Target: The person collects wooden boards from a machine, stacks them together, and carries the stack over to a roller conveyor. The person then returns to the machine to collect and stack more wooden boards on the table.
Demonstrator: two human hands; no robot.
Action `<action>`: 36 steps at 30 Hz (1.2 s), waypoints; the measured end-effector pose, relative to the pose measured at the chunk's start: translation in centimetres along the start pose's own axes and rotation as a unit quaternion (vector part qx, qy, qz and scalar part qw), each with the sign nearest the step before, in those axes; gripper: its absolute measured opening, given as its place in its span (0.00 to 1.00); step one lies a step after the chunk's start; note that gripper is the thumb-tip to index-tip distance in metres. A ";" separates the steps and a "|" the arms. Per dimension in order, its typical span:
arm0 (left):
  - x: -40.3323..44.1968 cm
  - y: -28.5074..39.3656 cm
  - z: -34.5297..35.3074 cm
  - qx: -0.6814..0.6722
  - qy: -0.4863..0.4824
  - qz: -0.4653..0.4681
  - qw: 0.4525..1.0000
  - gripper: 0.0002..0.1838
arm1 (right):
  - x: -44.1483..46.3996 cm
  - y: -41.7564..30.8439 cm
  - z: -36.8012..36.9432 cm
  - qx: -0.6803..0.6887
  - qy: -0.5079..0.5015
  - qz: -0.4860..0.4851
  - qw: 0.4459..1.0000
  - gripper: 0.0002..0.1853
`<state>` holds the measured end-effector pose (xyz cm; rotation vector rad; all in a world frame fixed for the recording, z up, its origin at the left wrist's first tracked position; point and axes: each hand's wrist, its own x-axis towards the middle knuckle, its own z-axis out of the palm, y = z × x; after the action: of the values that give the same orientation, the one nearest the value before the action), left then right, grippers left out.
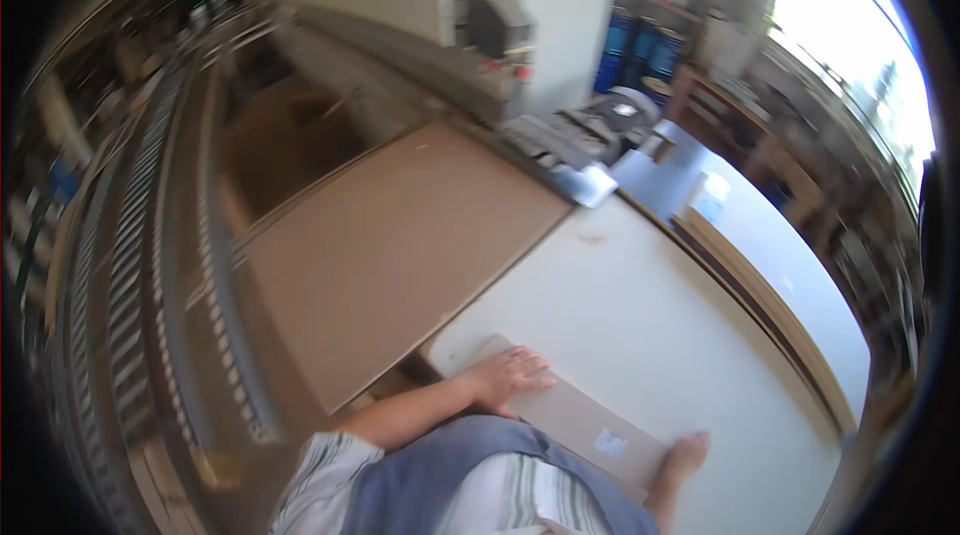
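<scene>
A flat brown-grey panel (575,408) with a small white label (610,443) lies on the white tabletop (640,305), close against the person's body. My left hand (508,378) rests on the panel's left end, palm down with its fingers spread. At the panel's right end is my right hand (688,452), touching its edge; the fingers look bent, and blur hides their exact grip.
A large brown board (400,245) lies left of the white table. Roller tracks (135,265) run along the far left. A machine (590,135) stands at the table's far edge. Stacked boards (760,295) line the right side, with a bottle (711,195) on them.
</scene>
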<state>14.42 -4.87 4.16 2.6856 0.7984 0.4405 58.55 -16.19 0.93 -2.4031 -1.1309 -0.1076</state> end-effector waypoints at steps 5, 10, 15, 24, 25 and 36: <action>0.7 0.0 -0.5 -0.003 0.009 0.016 1.000 0.46 | -0.7 -1.0 0.5 -0.070 0.006 0.021 0.997 0.09; 1.1 1.1 -0.8 0.026 0.000 0.008 1.000 0.44 | -1.9 -3.8 -1.2 -0.092 0.005 -0.017 0.996 0.13; 1.0 0.4 0.9 0.037 -0.013 0.035 0.999 0.44 | -3.0 -4.1 0.1 -0.108 -0.015 -0.027 0.994 0.16; 1.1 0.8 0.7 0.041 0.008 0.016 0.999 0.44 | -3.7 -6.7 -0.9 -0.067 -0.060 -0.005 0.996 0.19; 1.0 0.6 0.8 0.041 0.002 0.024 0.999 0.44 | -4.1 -7.1 -0.9 -0.065 -0.059 -0.019 0.996 0.19; 1.2 1.1 1.6 0.040 0.020 0.028 0.999 0.45 | -5.0 -12.0 0.1 0.019 -0.105 -0.247 0.963 0.20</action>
<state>16.46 -5.37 3.33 2.7859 0.7697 0.4872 46.28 -13.14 4.16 -2.0829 -1.7974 0.0084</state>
